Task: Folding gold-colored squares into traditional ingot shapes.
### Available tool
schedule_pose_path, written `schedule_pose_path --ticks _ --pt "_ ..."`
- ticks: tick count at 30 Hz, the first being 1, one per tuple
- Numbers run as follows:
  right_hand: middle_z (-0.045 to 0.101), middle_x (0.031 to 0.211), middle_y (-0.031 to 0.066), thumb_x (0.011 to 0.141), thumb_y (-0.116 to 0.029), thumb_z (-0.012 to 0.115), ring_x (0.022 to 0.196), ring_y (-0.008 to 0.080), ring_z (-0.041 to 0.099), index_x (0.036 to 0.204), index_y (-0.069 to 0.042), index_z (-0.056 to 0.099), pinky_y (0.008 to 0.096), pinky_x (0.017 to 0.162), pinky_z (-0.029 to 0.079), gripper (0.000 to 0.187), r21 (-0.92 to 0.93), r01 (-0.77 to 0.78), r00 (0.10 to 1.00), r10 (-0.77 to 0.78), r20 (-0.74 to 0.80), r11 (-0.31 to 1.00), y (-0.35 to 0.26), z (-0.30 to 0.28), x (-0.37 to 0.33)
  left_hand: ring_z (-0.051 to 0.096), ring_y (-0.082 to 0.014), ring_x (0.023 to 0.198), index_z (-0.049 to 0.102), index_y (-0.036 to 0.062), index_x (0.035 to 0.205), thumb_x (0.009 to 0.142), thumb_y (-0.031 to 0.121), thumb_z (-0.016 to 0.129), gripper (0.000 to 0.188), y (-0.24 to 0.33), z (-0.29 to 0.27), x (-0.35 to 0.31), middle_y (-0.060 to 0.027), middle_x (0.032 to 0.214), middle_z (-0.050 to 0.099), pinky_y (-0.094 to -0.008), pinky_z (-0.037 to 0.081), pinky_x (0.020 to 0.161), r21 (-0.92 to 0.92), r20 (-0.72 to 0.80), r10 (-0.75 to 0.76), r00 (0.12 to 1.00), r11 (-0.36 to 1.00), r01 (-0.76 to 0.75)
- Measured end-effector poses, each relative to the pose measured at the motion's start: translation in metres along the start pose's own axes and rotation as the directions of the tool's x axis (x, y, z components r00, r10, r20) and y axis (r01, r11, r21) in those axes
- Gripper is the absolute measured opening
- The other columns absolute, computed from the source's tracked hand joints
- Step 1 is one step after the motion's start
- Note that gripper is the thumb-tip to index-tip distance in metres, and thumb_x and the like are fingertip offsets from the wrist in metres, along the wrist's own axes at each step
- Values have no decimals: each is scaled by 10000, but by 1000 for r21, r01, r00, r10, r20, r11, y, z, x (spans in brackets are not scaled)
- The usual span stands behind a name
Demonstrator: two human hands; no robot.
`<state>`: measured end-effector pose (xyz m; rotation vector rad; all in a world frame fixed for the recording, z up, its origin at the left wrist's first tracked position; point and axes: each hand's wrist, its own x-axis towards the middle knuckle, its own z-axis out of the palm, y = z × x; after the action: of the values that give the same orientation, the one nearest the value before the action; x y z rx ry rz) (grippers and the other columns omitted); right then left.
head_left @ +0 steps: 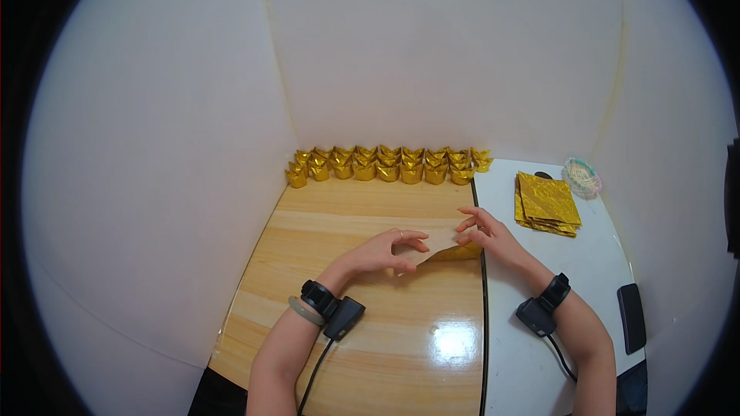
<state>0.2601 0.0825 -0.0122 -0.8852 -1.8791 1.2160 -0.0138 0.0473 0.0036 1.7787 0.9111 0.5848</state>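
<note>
A sheet of gold foil paper (439, 242) lies on the wooden tabletop between my hands, its plain beige side mostly up. Along its near right edge a strip of the gold face shows, so the sheet is bent or lifted there. My left hand (381, 250) is over the sheet's left part, thumb and fingers apart, with the thumb near its front corner. At the sheet's right end my right hand (493, 237) has curved, spread fingers close to the edge. Whether the fingertips press on the paper is hard to see.
Rows of folded gold paper ingots (388, 172) stand along the back. On the white tabletop (532, 374) to the right are a stack of gold foil sheets (547, 204), a small round woven basket (582, 177) and a black phone (631, 318). White walls (455, 54) enclose the table.
</note>
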Motion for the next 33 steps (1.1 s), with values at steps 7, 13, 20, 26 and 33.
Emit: schedule_pose_path --ticks 7,13,20,26,33 --pt "582 995 56 817 -66 635 912 120 587 1250 -29 438 221 768 468 477 16 -43 999 44 -8 999 -8 3 -3 438 -176 1146 397 29 1318 748 163 686 652 -10 -3 -4 -113 1226 523 -309 352 971 -12 29 74 997 997 -74" --pt "559 870 23 797 -26 650 778 84 559 1250 -35 435 212 708 470 502 -167 -57 996 43 -82 984 -8 1 -1 492 -170 1081 400 -48 1264 779 85 658 565 -16 -2 2 -117 1160 537 -321 395 924 -133 -145 -104 984 988 85" --pt "499 1057 90 732 -77 720 980 175 519 1340 -74 314 266 810 462 731 -173 48 997 -58 -52 984 0 5 0 483 -260 1057 341 8 1328 700 105 716 738 -29 1 6 -177 1092 532 -350 380 942 303 -352 99 931 953 13" --pt "476 1189 128 698 -272 758 1136 323 426 1227 -63 482 381 1002 323 633 -641 431 893 -403 201 636 -5 2 -1 307 -321 1213 488 116 1264 672 218 755 657 -29 -5 5 -133 1193 488 -400 261 1044 713 -249 406 879 691 -118" --pt "568 1087 102 774 -348 674 1036 275 510 1091 -57 578 356 890 414 441 -652 433 901 -285 326 622 -13 8 -5 331 -283 1200 626 118 1084 685 234 738 431 -17 2 3 -67 1200 507 -384 290 1028 592 -132 286 949 791 -156"
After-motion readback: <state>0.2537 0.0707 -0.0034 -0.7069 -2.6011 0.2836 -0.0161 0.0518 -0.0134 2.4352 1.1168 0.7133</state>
